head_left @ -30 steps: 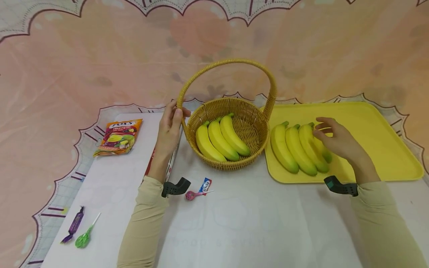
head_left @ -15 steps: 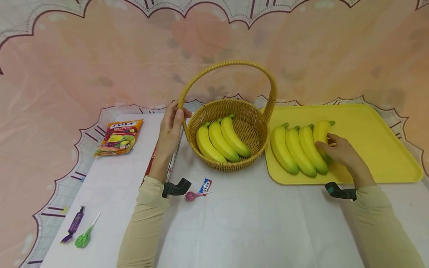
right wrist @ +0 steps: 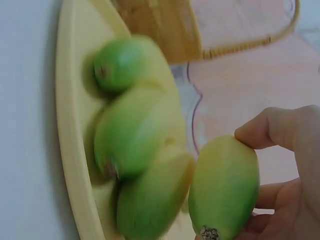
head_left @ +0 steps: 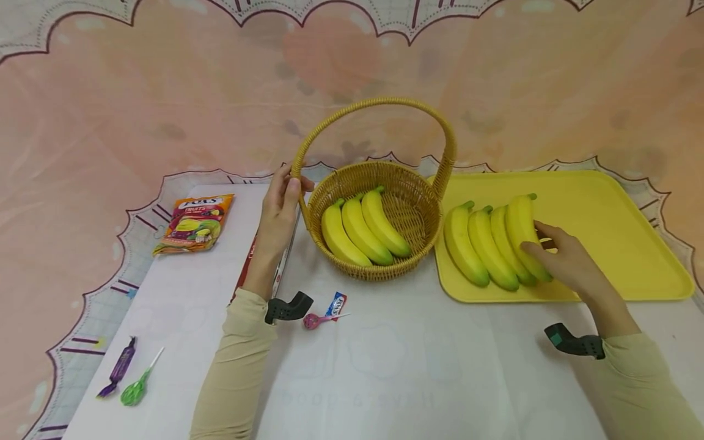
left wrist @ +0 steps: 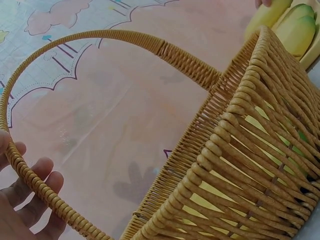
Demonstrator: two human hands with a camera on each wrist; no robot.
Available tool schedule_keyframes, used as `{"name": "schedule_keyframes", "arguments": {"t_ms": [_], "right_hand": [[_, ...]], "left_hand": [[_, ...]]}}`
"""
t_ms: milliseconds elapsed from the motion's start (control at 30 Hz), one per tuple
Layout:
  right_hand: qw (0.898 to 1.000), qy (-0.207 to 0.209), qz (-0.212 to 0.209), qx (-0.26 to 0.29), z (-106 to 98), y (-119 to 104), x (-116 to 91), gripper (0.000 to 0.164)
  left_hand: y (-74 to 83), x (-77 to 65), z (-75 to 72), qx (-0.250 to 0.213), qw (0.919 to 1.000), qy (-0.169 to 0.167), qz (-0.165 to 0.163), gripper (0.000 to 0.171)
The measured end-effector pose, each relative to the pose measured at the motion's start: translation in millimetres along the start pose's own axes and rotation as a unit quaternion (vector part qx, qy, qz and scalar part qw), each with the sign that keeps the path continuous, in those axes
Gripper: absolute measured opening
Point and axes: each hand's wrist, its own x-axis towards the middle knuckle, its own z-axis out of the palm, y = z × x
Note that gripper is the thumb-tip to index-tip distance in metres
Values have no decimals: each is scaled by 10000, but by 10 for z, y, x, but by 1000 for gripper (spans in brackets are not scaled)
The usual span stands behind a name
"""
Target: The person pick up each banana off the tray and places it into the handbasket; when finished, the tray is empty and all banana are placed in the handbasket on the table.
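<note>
A yellow wicker basket [head_left: 352, 267] with a tall arched handle [head_left: 374, 102] holds three bananas [head_left: 363, 229] on its left side. My left hand [head_left: 282, 205] grips the handle's lower left part, thumb in front and fingers behind. In the left wrist view those fingers [left wrist: 47, 172] curl at the handle. My right hand [head_left: 572, 256] pinches a banana [right wrist: 225, 185] between thumb and fingers. It is raised over the yellow tray [head_left: 616, 232], overlapping the rightmost of three other bananas [head_left: 464, 244] lying there side by side.
At the left lie an orange candy bag [head_left: 199, 223], a purple wrapped candy [head_left: 118, 366] and a green lollipop [head_left: 134, 388]. A pink lollipop [head_left: 311, 321] and a small blue candy [head_left: 337, 304] lie before the basket. A flat red-and-white box [head_left: 282, 269] sits partly beneath my left forearm.
My right hand has come down onto the rightmost banana on the tray, taken hold of it and lifted it slightly leftward. The left hand and basket stay in place.
</note>
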Motion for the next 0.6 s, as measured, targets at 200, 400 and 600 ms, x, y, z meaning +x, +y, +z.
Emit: {"name": "schedule_keyframes", "arguments": {"t_ms": [200,400,600], "right_hand": [[9985,-1,-533,-139,94,-263,-191,72],[9936,-213,-1099,-176,194,-552,-321,67],[9830,-436,-1769,-217,295,-870,-356,62]], "left_hand": [[3,4,-5,-113,9999,-25,92,35],[4,6,-8,-98,9999,17,38,35],[10,-7,-10,-99,9999,9,50,35]]}}
